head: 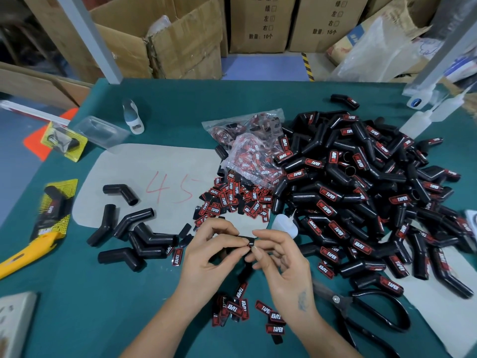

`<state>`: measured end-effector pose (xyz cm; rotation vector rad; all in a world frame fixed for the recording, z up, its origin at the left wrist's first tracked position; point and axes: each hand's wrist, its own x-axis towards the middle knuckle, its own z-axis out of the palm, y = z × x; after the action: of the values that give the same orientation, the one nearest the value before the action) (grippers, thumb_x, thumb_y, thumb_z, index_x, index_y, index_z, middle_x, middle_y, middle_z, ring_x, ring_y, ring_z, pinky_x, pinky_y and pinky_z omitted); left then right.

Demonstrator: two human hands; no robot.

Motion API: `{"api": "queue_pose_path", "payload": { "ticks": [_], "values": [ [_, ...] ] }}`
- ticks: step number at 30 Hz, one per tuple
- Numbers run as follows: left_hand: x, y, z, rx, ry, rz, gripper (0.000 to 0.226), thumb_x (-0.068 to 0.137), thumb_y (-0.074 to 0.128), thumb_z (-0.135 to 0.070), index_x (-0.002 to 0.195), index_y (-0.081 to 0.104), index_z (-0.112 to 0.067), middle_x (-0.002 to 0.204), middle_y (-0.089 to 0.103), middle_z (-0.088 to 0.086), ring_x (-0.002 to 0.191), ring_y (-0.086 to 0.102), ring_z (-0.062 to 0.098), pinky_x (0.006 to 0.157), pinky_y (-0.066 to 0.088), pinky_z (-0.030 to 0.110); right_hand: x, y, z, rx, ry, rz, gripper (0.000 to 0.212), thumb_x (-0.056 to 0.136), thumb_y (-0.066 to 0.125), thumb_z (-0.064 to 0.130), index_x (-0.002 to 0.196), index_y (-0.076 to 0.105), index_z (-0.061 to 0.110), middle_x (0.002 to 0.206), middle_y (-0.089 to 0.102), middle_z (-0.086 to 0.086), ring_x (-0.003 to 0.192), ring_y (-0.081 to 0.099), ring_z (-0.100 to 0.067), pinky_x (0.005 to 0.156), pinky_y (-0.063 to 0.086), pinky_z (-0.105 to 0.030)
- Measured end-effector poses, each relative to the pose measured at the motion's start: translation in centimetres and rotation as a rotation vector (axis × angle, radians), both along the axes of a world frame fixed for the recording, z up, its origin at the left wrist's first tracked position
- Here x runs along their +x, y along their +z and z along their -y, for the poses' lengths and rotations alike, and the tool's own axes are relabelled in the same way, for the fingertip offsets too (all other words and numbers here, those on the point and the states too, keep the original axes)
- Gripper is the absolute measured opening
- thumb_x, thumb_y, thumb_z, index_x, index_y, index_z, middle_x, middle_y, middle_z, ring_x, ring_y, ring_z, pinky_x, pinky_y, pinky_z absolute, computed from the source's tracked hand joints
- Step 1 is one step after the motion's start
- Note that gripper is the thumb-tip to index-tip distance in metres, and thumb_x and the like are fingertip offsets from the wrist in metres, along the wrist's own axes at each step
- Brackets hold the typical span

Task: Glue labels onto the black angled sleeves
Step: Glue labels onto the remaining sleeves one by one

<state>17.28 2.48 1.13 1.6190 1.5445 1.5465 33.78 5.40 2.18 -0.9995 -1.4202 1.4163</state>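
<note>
I see both hands, left hand (206, 250) and right hand (277, 257), pinching one black sleeve (245, 240) above the surface (103, 306); labelling looks underway, pressing it flat next.

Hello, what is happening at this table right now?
A person is labelling black angled sleeves. Both hands, the left hand and the right hand, pinch one small black piece between the fingertips. Unlabelled sleeves lie to the left, a big pile of labelled ones to the right, and loose labels lie behind the hands.
</note>
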Motion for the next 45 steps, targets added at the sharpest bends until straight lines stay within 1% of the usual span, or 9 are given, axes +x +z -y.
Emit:
{"api": "queue_pose_path", "payload": {
  "ticks": [3,9,17,23,30,34,39,42,45],
  "values": [
    [-0.2,-0.3,0.0,0.006,-0.006,-0.013,0.008,0.089,0.077,-0.017,0.095,0.081,-0.013,0.104,0.062,0.002,0.097,0.066,0.02,0.085,0.05,0.027,0.1,0.2,-0.1,-0.046,0.026,-0.035,0.026,0.101,0.063,0.017,0.117,0.068,0.037,0.095,0.075,-0.007,0.088,0.075,-0.023,0.075,0.058,-0.026],
    [-0.3,-0.6,0.0,0.017,-0.04,-0.048,0.01,0.09,0.078,-0.015,0.099,0.081,-0.017,0.106,0.06,-0.004,0.097,0.065,0.018,0.086,0.048,0.023,0.1,0.6,-0.1,-0.091,0.144,-0.071,0.031,0.107,0.051,0.017,0.13,0.064,0.033,0.091,0.075,-0.012,0.085,0.074,-0.022,0.076,0.057,-0.027],
    [-0.7,0.2,0.0,-0.029,-0.06,0.019,0.013,0.091,0.078,-0.021,0.103,0.084,-0.021,0.107,0.065,-0.007,0.099,0.067,0.022,0.086,0.053,0.029,0.1,0.6,-0.1,-0.132,0.095,-0.127,0.034,0.103,0.055,0.016,0.132,0.065,0.033,0.09,0.076,-0.015,0.084,0.073,-0.022,0.074,0.057,-0.027],
    [-0.9,0.5,0.1,-0.043,-0.07,0.005,0.016,0.091,0.077,-0.019,0.106,0.084,-0.019,0.108,0.066,-0.005,0.102,0.068,0.02,0.089,0.051,0.023,0.1,0.8,-0.2,-0.114,0.076,-0.134,0.036,0.103,0.055,0.015,0.131,0.065,0.036,0.088,0.075,-0.014,0.082,0.073,-0.021,0.074,0.057,-0.026],
    [-0.8,0.7,0.1,-0.036,-0.069,-0.005,0.018,0.092,0.075,-0.02,0.108,0.083,-0.017,0.109,0.066,-0.004,0.103,0.068,0.018,0.09,0.051,0.023,0.3,0.8,-0.2,-0.09,0.069,-0.125,0.037,0.103,0.056,0.015,0.133,0.064,0.034,0.087,0.075,-0.014,0.081,0.073,-0.021,0.077,0.057,-0.026],
    [-0.6,0.6,0.1,-0.049,-0.088,0.038,0.024,0.093,0.074,-0.02,0.116,0.081,-0.019,0.112,0.067,-0.007,0.106,0.067,0.022,0.092,0.053,0.027,0.2,0.8,-0.2,-0.07,0.066,-0.128,0.038,0.104,0.054,0.014,0.136,0.062,0.033,0.088,0.075,-0.014,0.083,0.073,-0.021,0.079,0.057,-0.025],
    [-0.8,0.2,0.3,-0.059,-0.076,0.111,0.031,0.095,0.074,-0.029,0.126,0.074,-0.033,0.123,0.065,-0.008,0.117,0.065,0.025,0.097,0.055,0.036,0.3,0.8,-0.2,-0.036,0.038,-0.115,0.037,0.106,0.051,0.016,0.135,0.064,0.036,0.092,0.076,-0.014,0.09,0.074,-0.023,0.08,0.058,-0.026],
    [-0.9,0.3,0.2,-0.017,-0.072,0.128,0.028,0.096,0.074,-0.029,0.123,0.069,-0.035,0.124,0.066,-0.003,0.121,0.062,0.028,0.103,0.05,0.038,0.4,0.7,-0.3,-0.027,0.017,-0.104,0.037,0.106,0.051,0.017,0.134,0.065,0.037,0.094,0.076,-0.014,0.091,0.074,-0.024,0.08,0.057,-0.025],
    [-0.8,0.3,0.2,0.016,-0.071,0.116,0.022,0.095,0.074,-0.024,0.114,0.07,-0.035,0.122,0.064,-0.001,0.117,0.063,0.03,0.098,0.051,0.039,0.3,0.6,-0.2,-0.034,0.019,-0.092,0.037,0.106,0.051,0.017,0.134,0.064,0.037,0.095,0.076,-0.013,0.091,0.073,-0.024,0.081,0.057,-0.027]
  ]
}}
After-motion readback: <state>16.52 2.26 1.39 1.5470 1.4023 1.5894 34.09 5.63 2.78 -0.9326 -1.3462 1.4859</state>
